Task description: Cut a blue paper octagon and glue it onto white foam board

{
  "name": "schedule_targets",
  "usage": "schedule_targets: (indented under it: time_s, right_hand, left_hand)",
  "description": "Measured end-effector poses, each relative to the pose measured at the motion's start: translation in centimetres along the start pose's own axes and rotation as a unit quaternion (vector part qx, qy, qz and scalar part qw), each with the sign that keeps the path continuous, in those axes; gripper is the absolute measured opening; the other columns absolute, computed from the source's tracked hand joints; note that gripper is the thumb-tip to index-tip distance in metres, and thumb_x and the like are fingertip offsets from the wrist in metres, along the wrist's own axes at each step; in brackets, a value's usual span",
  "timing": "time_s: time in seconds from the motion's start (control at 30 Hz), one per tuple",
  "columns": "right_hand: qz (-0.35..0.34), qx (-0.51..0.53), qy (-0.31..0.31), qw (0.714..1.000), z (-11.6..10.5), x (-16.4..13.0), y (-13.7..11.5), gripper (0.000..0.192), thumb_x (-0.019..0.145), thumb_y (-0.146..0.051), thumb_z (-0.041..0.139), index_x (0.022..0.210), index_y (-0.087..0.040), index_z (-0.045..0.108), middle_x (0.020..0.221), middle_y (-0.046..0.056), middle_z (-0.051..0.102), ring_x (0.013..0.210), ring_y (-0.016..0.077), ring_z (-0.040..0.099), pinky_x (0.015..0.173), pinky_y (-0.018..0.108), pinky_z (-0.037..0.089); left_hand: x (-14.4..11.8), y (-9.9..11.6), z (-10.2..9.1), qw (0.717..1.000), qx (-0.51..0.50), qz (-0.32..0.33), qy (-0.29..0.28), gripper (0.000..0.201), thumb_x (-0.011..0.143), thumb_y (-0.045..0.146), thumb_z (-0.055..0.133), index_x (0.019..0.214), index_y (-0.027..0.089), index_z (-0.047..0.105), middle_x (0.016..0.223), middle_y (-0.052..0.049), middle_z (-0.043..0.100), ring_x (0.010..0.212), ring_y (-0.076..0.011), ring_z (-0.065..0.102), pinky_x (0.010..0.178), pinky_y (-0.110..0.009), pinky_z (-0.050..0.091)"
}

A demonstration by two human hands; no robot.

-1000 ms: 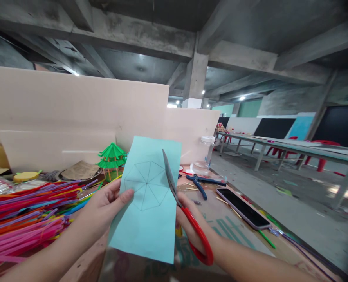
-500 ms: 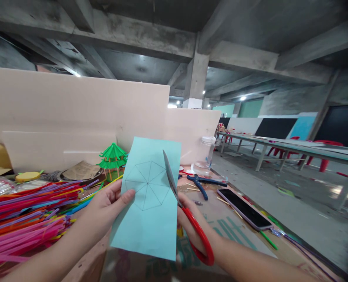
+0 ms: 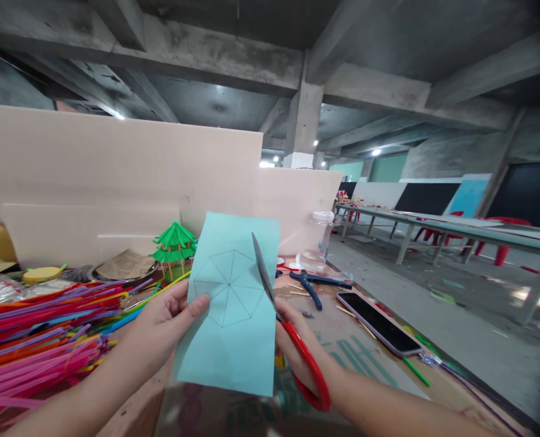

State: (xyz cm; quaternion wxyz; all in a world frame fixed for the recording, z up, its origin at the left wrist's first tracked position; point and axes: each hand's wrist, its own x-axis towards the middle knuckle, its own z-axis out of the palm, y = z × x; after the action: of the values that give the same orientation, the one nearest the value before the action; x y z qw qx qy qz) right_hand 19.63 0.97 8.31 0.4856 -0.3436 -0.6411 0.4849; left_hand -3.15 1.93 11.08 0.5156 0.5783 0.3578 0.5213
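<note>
Two hands working: left hand [image 3: 163,325] pinching thin, floppy blue paper [image 3: 231,303] by its edge, right hand [image 3: 297,346] gripping red scissors [image 3: 292,340], blades parted.

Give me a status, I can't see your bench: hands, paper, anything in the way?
Left hand pinching blue paper upright. Right hand working red scissors, blade across the drawn octagon's right edge. Nothing in the way.

Table [image 3: 342,352] w/ straws [image 3: 37,340], phone [image 3: 378,323], pliers [image 3: 313,283]
</note>
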Motion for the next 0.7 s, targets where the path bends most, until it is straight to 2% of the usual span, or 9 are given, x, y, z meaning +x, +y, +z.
schedule_targets:
  time_s: [0.23, 0.33, 0.4, 0.5, 0.57, 0.6, 0.63, 0.67, 0.7]
  right_hand:
    - [-0.002, -0.002, 0.002, 1.000, 0.2, 0.1, 0.0, 0.053, 0.080, -0.074, 0.063, 0.084, -0.023, 0.050, 0.065, -0.006, 0.042, 0.055, 0.0102, 0.035, 0.050, 0.024, 0.031]
    - [0.020, -0.037, -0.005, 0.999, -0.3, 0.7, 0.0, 0.051, 0.080, -0.071, 0.064, 0.085, -0.022, 0.051, 0.065, -0.006, 0.044, 0.054, 0.0095, 0.035, 0.052, 0.025, 0.032]
    - [0.039, -0.070, -0.046, 0.996, -0.9, 1.3, -0.2, 0.048, 0.082, -0.069, 0.064, 0.088, -0.022, 0.054, 0.064, -0.006, 0.046, 0.053, 0.0103, 0.038, 0.054, 0.026, 0.035]
    - [0.060, -0.112, -0.143, 0.982, -2.6, 2.0, -1.0, 0.042, 0.092, -0.063, 0.055, 0.080, -0.022, 0.055, 0.064, -0.003, 0.049, 0.057, 0.0133, 0.044, 0.058, 0.030, 0.041]
    - [0.063, -0.126, -0.145, 0.979, -4.2, 2.3, -1.5, 0.043, 0.098, -0.058, 0.047, 0.079, -0.021, 0.058, 0.071, 0.000, 0.052, 0.061, 0.0142, 0.049, 0.062, 0.031, 0.043]
    - [0.070, -0.146, -0.182, 0.970, -5.1, 2.3, -1.7, 0.043, 0.097, -0.058, 0.049, 0.079, -0.021, 0.061, 0.071, 0.001, 0.054, 0.061, 0.0142, 0.050, 0.060, 0.031, 0.043]
    - [0.072, -0.177, -0.219, 0.957, -6.2, 2.4, -1.8, 0.043, 0.095, -0.059, 0.052, 0.084, -0.020, 0.067, 0.070, 0.001, 0.056, 0.060, 0.0142, 0.051, 0.058, 0.030, 0.043]
    - [0.092, -0.206, -0.236, 0.945, -7.3, 2.5, -1.9, 0.046, 0.092, -0.061, 0.056, 0.099, -0.019, 0.071, 0.072, 0.003, 0.059, 0.061, 0.0152, 0.055, 0.058, 0.031, 0.044]
    - [0.102, -0.230, -0.220, 0.943, -8.5, 2.6, -2.0, 0.054, 0.087, -0.066, 0.059, 0.105, -0.018, 0.074, 0.073, 0.005, 0.062, 0.061, 0.0162, 0.058, 0.054, 0.030, 0.044]
  left_hand:
    - [0.0, 0.5, 0.4, 1.000, -0.016, -0.010, 0.001, 0.054, 0.065, 0.055, 0.089, 0.104, 0.020, 0.076, 0.095, -0.007, 0.081, 0.079, -0.0251, 0.076, 0.070, -0.030, 0.060]
    - [0.7, -0.4, 0.2, 0.997, -0.064, -0.032, -0.003, 0.056, 0.064, 0.051, 0.091, 0.106, 0.018, 0.075, 0.094, -0.008, 0.081, 0.081, -0.0253, 0.076, 0.071, -0.030, 0.060]
    - [1.3, -1.8, 0.0, 0.995, -0.094, -0.042, 0.002, 0.059, 0.063, 0.048, 0.093, 0.109, 0.016, 0.073, 0.095, -0.009, 0.081, 0.082, -0.0255, 0.076, 0.072, -0.031, 0.059]
    - [2.0, -4.3, -0.2, 0.992, -0.116, -0.054, 0.018, 0.065, 0.062, 0.050, 0.093, 0.111, 0.013, 0.071, 0.097, -0.013, 0.080, 0.084, -0.0272, 0.076, 0.075, -0.034, 0.058]
    - [2.3, -5.8, -0.2, 0.989, -0.129, -0.070, 0.019, 0.067, 0.062, 0.052, 0.092, 0.111, 0.012, 0.071, 0.097, -0.015, 0.079, 0.082, -0.0290, 0.076, 0.075, -0.037, 0.058]
    - [2.4, -6.4, -0.2, 0.988, -0.135, -0.075, 0.020, 0.067, 0.062, 0.053, 0.091, 0.112, 0.012, 0.070, 0.097, -0.016, 0.079, 0.081, -0.0292, 0.076, 0.075, -0.038, 0.058]
    - [2.4, -7.0, -0.2, 0.987, -0.141, -0.079, 0.021, 0.067, 0.063, 0.053, 0.091, 0.112, 0.013, 0.070, 0.097, -0.016, 0.079, 0.080, -0.0290, 0.076, 0.074, -0.038, 0.058]
    - [2.5, -7.5, -0.3, 0.986, -0.144, -0.082, 0.023, 0.066, 0.063, 0.054, 0.090, 0.111, 0.013, 0.070, 0.097, -0.015, 0.079, 0.079, -0.0283, 0.076, 0.073, -0.037, 0.058]
    - [2.5, -8.0, -0.4, 0.985, -0.146, -0.083, 0.027, 0.065, 0.064, 0.055, 0.089, 0.111, 0.014, 0.070, 0.096, -0.014, 0.079, 0.077, -0.0274, 0.075, 0.071, -0.035, 0.058]
